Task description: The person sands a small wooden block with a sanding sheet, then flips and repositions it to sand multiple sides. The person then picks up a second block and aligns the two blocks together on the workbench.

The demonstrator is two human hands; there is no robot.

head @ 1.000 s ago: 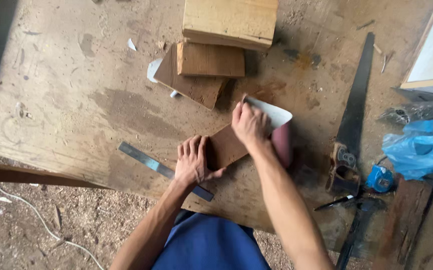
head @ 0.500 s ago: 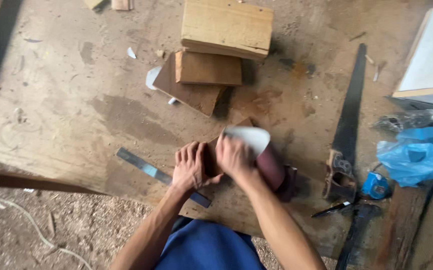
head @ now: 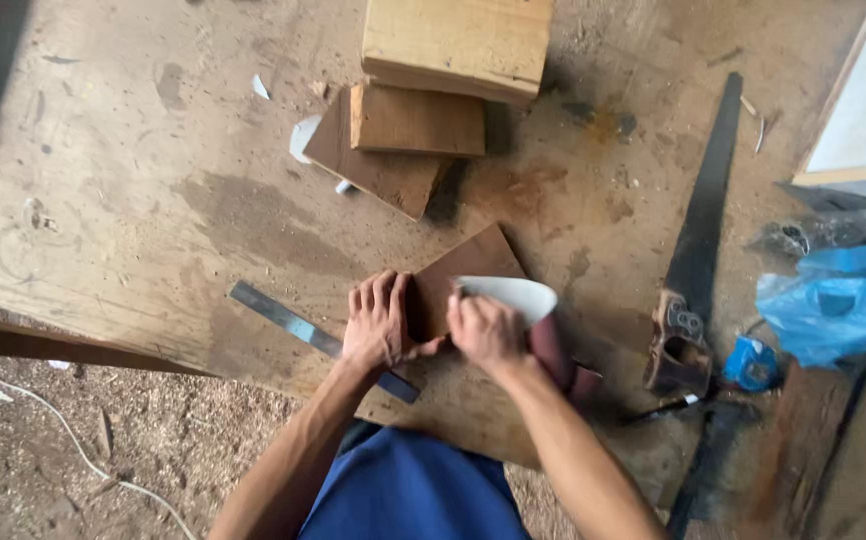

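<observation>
The flat brown wooden board (head: 468, 275) lies on the near part of the worn, stained plywood workbench (head: 133, 200), one corner pointing away from the person, with both hands at its near end. The left hand (head: 381, 325) lies flat, fingers together and stretched out, pressing down on the board's left edge. The right hand (head: 488, 335) is curled around a folded sheet of reddish-brown sandpaper with a pale backing (head: 533, 320), holding it against the board's surface. A second ago the right hand was further out on the board, near its far right edge; it has since been drawn back toward the body and now sits just beside the left hand, so the sandpaper has travelled along the board in a near-ward stroke while the left hand kept its place.

A long grey metal ruler (head: 303, 335) lies slantwise under the left wrist. Further off stand a stack of pale and brown wooden blocks (head: 433, 90). To the right lies a dark handsaw with a worn wooden handle (head: 698, 250), and beyond it a crumpled blue plastic bag (head: 833, 300); whether anything is inside it cannot be told. A small blue object (head: 750, 362) sits beside the saw handle.
</observation>
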